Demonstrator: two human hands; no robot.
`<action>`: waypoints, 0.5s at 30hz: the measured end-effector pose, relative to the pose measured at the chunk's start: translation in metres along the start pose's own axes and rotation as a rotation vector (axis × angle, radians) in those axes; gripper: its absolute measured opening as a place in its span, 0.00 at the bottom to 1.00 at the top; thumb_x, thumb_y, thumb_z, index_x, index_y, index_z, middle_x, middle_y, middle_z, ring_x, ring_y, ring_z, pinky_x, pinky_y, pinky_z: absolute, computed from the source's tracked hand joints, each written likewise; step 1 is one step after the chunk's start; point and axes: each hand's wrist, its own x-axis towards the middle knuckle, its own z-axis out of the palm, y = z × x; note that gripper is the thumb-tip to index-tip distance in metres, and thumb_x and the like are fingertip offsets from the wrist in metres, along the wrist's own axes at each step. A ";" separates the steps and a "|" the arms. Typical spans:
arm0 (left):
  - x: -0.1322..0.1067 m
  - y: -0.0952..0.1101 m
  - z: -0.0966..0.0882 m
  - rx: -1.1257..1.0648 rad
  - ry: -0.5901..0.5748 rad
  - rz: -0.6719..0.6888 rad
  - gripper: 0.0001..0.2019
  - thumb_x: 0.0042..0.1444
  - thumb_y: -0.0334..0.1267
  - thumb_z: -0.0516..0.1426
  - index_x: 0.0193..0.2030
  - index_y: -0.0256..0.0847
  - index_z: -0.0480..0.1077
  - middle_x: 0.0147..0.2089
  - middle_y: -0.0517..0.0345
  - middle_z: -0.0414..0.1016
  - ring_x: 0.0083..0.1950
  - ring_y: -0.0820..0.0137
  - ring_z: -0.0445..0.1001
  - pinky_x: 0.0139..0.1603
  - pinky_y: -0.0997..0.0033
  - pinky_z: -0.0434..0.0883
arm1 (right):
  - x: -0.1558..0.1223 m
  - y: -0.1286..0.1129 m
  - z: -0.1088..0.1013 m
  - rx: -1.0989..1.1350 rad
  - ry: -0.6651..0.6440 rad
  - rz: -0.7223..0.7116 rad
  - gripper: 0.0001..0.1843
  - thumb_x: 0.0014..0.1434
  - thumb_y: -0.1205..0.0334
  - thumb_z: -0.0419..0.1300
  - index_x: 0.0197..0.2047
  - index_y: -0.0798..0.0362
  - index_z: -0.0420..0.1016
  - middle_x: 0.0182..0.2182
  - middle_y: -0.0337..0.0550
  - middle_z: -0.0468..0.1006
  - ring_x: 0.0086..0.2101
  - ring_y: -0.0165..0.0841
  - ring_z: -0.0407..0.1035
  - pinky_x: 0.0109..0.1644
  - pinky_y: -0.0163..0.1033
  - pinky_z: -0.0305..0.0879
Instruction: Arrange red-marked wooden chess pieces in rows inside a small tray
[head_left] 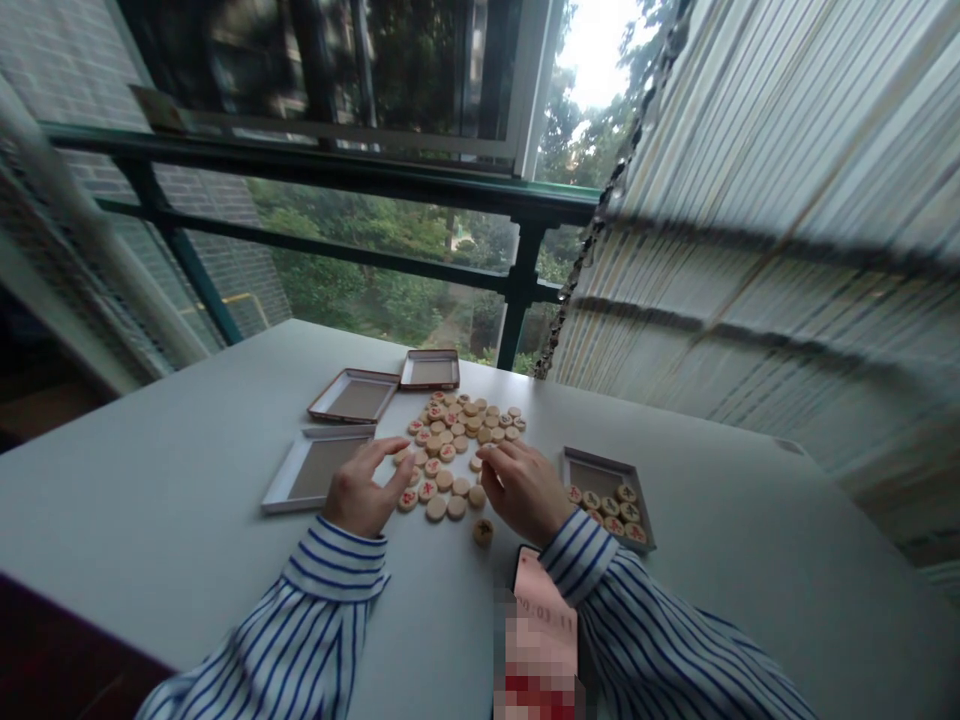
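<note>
Many round wooden Chinese chess pieces (pixel 444 480) lie spread over the white table, some showing red or dark characters and others plain. At the left side of the spread is my left hand (pixel 365 490), open, with thumb and fingers apart beside a few pieces. My right hand (pixel 525 490) is over the right side, its fingers bent and drawn together at the pieces; what they grip, if anything, is hidden. A single piece with a dark character (pixel 483 532) sits nearer to me, below the right hand. To the right, a shallow box (pixel 643 495) holds several pieces set in rows, characters up.
Three shallow box parts stand at the left and back: a near tray (pixel 279 482), a brown-edged one (pixel 319 412) and another (pixel 430 385). A phone (pixel 541 590) showing a timer lies by my right forearm. Beyond the table (pixel 187 430) are a railing (pixel 375 185) and a curtain (pixel 750 270).
</note>
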 end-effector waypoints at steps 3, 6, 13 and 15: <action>-0.003 -0.006 -0.004 -0.006 -0.023 0.098 0.08 0.50 0.38 0.56 0.37 0.39 0.71 0.38 0.52 0.76 0.40 0.66 0.74 0.44 0.64 0.71 | 0.000 -0.002 -0.002 0.012 -0.002 -0.006 0.12 0.58 0.67 0.49 0.41 0.52 0.71 0.33 0.44 0.74 0.37 0.32 0.65 0.41 0.35 0.57; -0.002 -0.008 -0.007 -0.032 -0.121 0.170 0.06 0.50 0.38 0.56 0.33 0.39 0.72 0.36 0.52 0.76 0.40 0.66 0.74 0.43 0.63 0.71 | 0.003 -0.005 -0.005 0.017 -0.014 -0.018 0.11 0.58 0.67 0.49 0.41 0.52 0.71 0.33 0.44 0.74 0.37 0.31 0.65 0.41 0.35 0.57; -0.003 -0.009 -0.010 -0.043 -0.246 0.258 0.05 0.47 0.37 0.57 0.30 0.41 0.72 0.41 0.50 0.75 0.45 0.64 0.71 0.50 0.59 0.68 | 0.015 -0.013 -0.008 0.026 -0.062 -0.058 0.12 0.58 0.67 0.50 0.42 0.52 0.72 0.32 0.44 0.74 0.35 0.31 0.66 0.38 0.34 0.57; -0.004 -0.010 -0.011 -0.032 -0.250 0.264 0.05 0.47 0.37 0.57 0.31 0.41 0.72 0.41 0.51 0.74 0.46 0.63 0.71 0.50 0.58 0.67 | 0.015 -0.014 -0.005 0.050 -0.054 -0.064 0.12 0.57 0.67 0.50 0.42 0.52 0.72 0.32 0.43 0.74 0.35 0.31 0.66 0.38 0.34 0.57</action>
